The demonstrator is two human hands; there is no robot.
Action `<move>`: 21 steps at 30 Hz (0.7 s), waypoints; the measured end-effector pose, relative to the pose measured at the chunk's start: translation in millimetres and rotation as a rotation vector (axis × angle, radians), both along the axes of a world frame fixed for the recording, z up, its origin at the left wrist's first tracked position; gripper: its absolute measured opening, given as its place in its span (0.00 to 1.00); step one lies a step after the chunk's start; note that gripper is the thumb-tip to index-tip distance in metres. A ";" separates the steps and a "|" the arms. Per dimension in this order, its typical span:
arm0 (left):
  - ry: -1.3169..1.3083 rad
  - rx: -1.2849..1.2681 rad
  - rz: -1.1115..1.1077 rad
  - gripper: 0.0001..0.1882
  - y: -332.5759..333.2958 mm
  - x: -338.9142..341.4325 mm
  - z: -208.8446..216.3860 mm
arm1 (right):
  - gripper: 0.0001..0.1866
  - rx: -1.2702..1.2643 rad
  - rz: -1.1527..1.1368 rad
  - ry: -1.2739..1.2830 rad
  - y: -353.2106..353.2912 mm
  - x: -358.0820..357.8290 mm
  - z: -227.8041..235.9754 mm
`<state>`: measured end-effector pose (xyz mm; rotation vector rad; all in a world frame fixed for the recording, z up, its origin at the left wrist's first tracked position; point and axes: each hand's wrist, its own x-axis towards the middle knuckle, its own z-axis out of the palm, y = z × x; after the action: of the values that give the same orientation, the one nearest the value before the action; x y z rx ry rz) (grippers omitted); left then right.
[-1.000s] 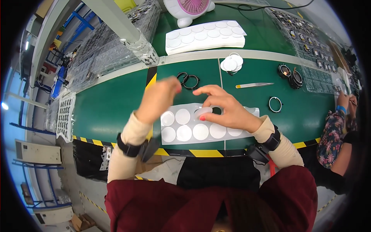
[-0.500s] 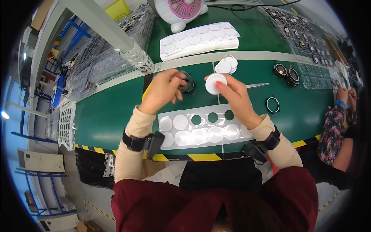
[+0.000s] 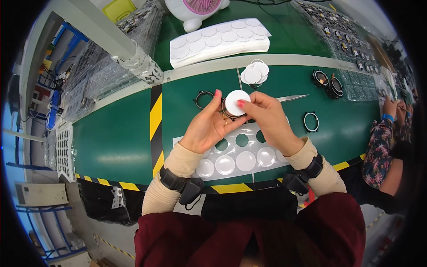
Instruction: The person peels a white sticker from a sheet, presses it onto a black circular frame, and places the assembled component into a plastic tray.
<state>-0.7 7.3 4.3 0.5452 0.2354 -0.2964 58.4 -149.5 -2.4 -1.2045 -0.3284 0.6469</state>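
Observation:
A round white disc (image 3: 235,100) sits pinched between the thumb and fingers of my right hand (image 3: 273,122). Just under it, my left hand (image 3: 202,131) holds a dark round ring (image 3: 225,115), mostly covered by the disc and fingers. Disc and ring overlap; whether they touch, I cannot tell. Another black ring (image 3: 204,99) lies on the green table beyond my left fingers. Below both hands is a clear sheet (image 3: 231,150) with rows of white discs and several round holes.
Beyond lie loose white discs (image 3: 253,74), pointed tweezers (image 3: 291,98) and a stack of disc sheets (image 3: 195,56). At right are a black-and-white ring (image 3: 311,121), dark round housings (image 3: 320,78) and parts trays (image 3: 356,84). A co-worker's arm (image 3: 378,142) shows at far right.
My left hand has moved right and now holds a ring beneath the white disc. The right hand still pinches the disc, now close to the left. The whole view has shifted slightly.

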 end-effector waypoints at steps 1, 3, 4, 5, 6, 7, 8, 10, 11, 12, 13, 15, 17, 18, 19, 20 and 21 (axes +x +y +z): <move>0.007 -0.007 0.012 0.19 0.4 0.8 -2.1 | 0.05 -0.019 0.019 -0.001 2.1 -1.7 1.5; 0.025 -0.021 0.036 0.19 -0.7 1.2 -4.9 | 0.06 0.010 -0.013 0.011 5.5 -5.3 3.9; 0.034 -0.028 0.036 0.19 -1.5 0.7 -5.4 | 0.08 0.047 -0.047 0.013 7.1 -6.8 4.8; 0.038 -0.001 0.042 0.19 -2.4 -0.1 -5.1 | 0.10 0.084 -0.081 0.014 8.0 -7.9 4.5; 0.042 0.026 0.047 0.18 -3.5 -0.8 -3.7 | 0.10 0.077 -0.081 0.021 8.4 -8.4 3.5; 0.042 0.054 0.052 0.18 -4.1 -0.8 -3.2 | 0.11 0.059 -0.089 0.003 8.9 -7.9 3.2; 0.047 0.049 0.051 0.18 -4.2 -0.5 -4.1 | 0.12 0.042 -0.097 -0.016 9.4 -7.3 2.8; 0.062 0.067 0.057 0.18 -3.9 0.2 -5.8 | 0.13 0.022 -0.104 -0.032 9.4 -7.1 1.5; 0.068 0.077 0.060 0.18 -3.9 0.3 -6.3 | 0.13 -0.003 -0.099 -0.059 9.1 -7.1 1.0; 0.071 0.075 0.061 0.18 -3.8 0.1 -6.9 | 0.12 -0.026 -0.093 -0.086 9.0 -7.1 0.1; 0.071 0.077 0.059 0.18 -3.7 -0.1 -7.3 | 0.12 -0.049 -0.086 -0.113 9.0 -7.1 -0.7; 0.071 0.082 0.055 0.17 -3.8 -0.4 -7.4 | 0.12 -0.043 -0.085 -0.123 9.1 -6.9 -2.5; 0.075 0.085 0.061 0.17 -4.5 -0.4 -5.9 | 0.11 -0.027 -0.083 -0.146 9.3 -6.8 -4.3; 0.076 0.089 0.067 0.17 -4.8 -0.5 -5.2 | 0.11 -0.028 -0.082 -0.145 9.6 -7.0 -4.9; 0.078 0.093 0.073 0.17 -4.9 -0.6 -5.1 | 0.11 -0.028 -0.085 -0.150 9.9 -7.1 -5.4; 0.079 0.092 0.073 0.17 -4.7 -0.9 -5.8 | 0.11 -0.028 -0.088 -0.156 10.2 -7.2 -5.9; 0.080 0.085 0.073 0.17 -4.4 -1.2 -6.7 | 0.11 -0.028 -0.091 -0.161 10.5 -7.3 -6.4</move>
<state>-1.9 3.0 -2.4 0.6078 0.3458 -0.2383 51.1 -138.9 -8.8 -1.2942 -0.3983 0.4785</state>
